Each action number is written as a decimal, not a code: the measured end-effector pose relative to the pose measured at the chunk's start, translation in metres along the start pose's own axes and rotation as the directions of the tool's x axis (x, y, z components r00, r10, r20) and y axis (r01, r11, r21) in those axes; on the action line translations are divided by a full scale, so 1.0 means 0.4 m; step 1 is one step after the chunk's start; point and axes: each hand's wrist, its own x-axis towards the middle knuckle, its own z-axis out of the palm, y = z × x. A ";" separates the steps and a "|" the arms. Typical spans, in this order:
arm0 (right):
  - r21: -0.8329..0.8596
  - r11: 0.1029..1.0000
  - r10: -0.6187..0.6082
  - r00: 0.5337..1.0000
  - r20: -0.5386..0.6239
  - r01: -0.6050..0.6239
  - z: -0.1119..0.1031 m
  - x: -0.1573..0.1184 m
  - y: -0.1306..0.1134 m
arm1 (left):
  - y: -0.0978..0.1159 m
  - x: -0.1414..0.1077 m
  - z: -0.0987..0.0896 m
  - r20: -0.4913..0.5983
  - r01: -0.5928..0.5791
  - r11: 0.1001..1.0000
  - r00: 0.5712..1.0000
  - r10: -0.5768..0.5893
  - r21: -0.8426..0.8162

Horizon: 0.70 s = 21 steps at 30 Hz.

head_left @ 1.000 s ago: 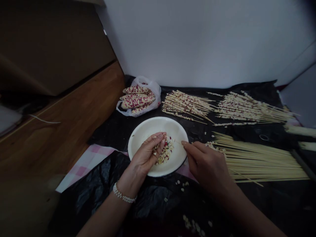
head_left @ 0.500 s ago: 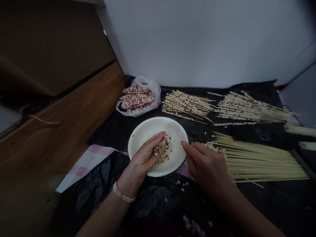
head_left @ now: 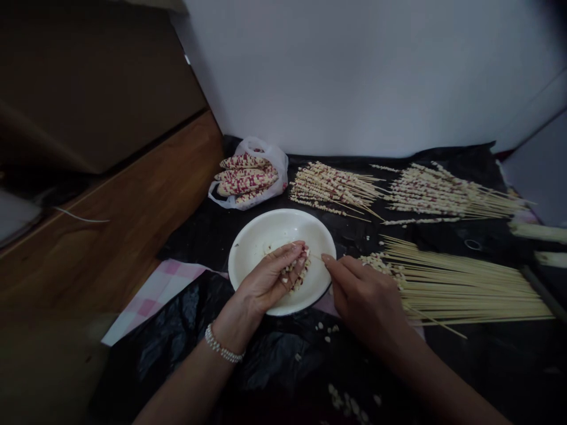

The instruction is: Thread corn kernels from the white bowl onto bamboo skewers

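Over a white bowl (head_left: 248, 236), my left hand (head_left: 270, 271) pinches a corn kernel (head_left: 306, 250) between thumb and fingertips; the fingers partly hide it. Loose cream and dark red corn kernels (head_left: 297, 280) lie in the bowl below that hand. My right hand (head_left: 367, 295), just right of the rim, is closed on a thin wooden skewer (head_left: 316, 257). The skewer points left and its tip meets the left fingertips. How many kernels are on it I cannot tell.
A plastic bag (head_left: 278, 159) of speckled corn cobs (head_left: 248, 180) stands behind the bowl. Kernel-threaded skewers (head_left: 330, 186) lie in two piles, a second pile (head_left: 429, 195) farther right. Bare skewers (head_left: 469, 289) lie right of my right hand. Black plastic sheeting (head_left: 190, 330) covers the surface.
My left fingertips have shifted slightly right, toward the skewer. My right hand has moved a little left, and the gap between the hands is smaller.
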 end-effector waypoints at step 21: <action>-0.002 1.000 0.029 0.999 -0.024 -0.029 -0.007 0.007 0.025 | 0.004 0.003 0.000 -0.043 -0.091 0.992 0.995 0.087 -0.083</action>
